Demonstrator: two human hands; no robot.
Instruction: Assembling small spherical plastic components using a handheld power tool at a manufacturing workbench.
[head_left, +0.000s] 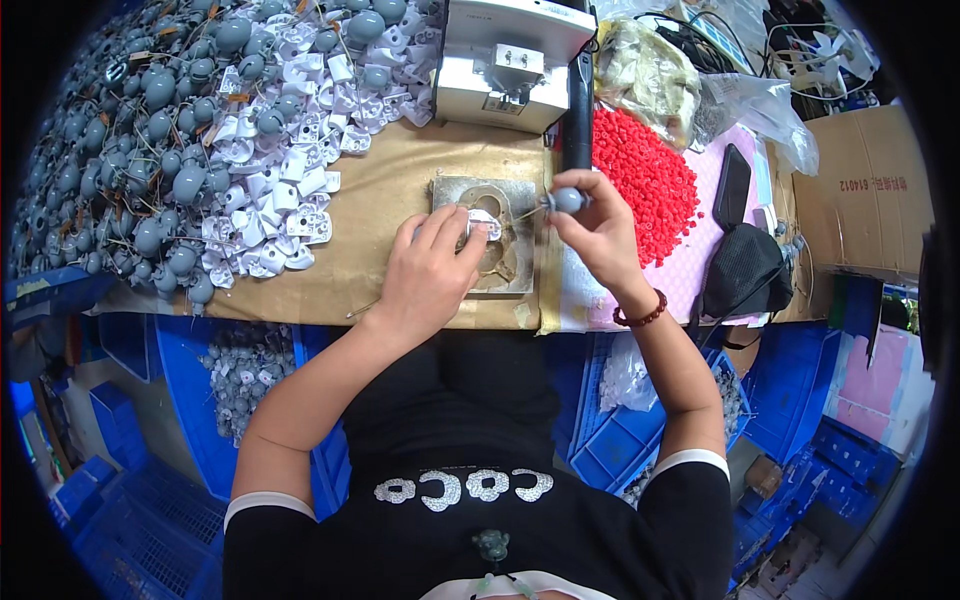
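My left hand (425,275) rests over the square metal fixture (518,270), its fingers closed on a small white plastic part (485,222) seated in the upper recess. The palm and fingers cover the fixture's left side. Just right of it, my right hand (605,235) pinches a round grey ball-shaped part (568,200) between thumb and fingers, raised above the bench. A thin light strand runs from this ball toward the white part; where it ends is hidden. A red bead bracelet circles my right wrist.
Grey ball parts (160,90) heap up at left, beside piled white plastic pieces (290,200). Behind the fixture stands a white machine (515,65). Small red pieces (640,180), a black phone (733,185) and a black pouch (745,270) lie at right. Blue crates (620,440) stand below the bench.
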